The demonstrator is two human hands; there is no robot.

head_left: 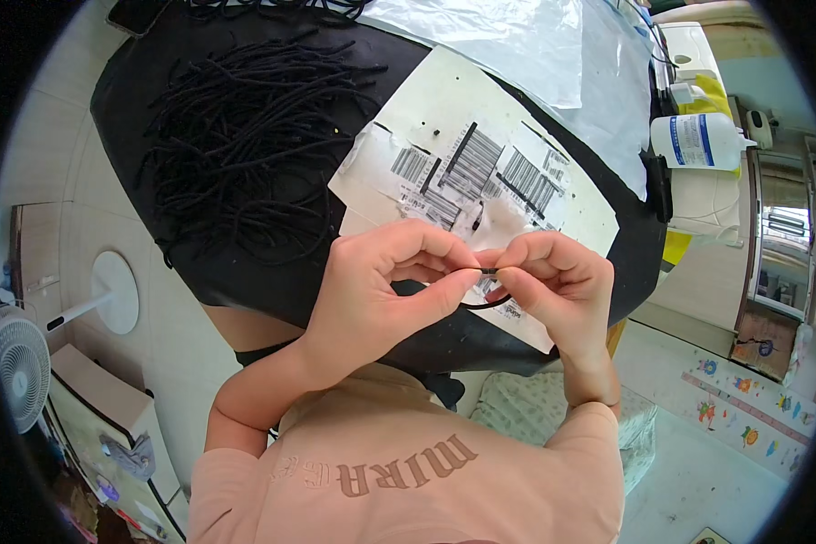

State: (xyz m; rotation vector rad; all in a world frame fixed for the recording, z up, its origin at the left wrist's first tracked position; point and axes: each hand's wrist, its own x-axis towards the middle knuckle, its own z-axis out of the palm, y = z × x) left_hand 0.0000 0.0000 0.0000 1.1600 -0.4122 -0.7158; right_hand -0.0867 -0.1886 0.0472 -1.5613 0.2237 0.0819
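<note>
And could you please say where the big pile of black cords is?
At upper left in the head view, the big pile lies on the black table cover, beside the pale barcoded sheet.

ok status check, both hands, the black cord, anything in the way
Left hand and right hand close together, both pinching black cord. Cord curved between them. Dark strand pile off to the left; nothing seen blocking.
</note>
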